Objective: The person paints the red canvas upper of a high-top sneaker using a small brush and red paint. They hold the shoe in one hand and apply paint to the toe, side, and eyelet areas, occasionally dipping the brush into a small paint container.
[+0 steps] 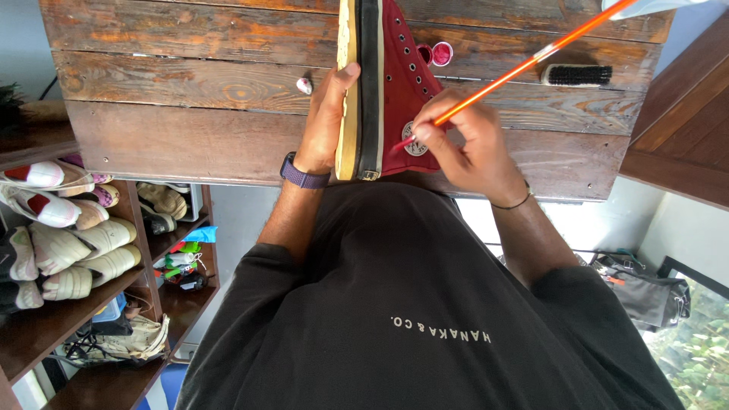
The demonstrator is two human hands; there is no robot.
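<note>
wooden table [190, 129], left hand [326, 114] holding red sneaker [402, 83], right hand [463, 140] painting

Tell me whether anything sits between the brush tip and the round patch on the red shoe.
Nothing visible does. The right hand holds the orange paintbrush with its tip right at the round patch on the red high-top shoe, which the left hand steadies by the sole.

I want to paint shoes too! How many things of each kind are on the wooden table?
Red high-top shoe, held by the left hand: 1
Orange paintbrush, in the right hand: 1
Small open pot of red paint with its lid: 1
Black bristle brush: 1
Small pale lump, kind unclear: 1
Total: 5
</note>
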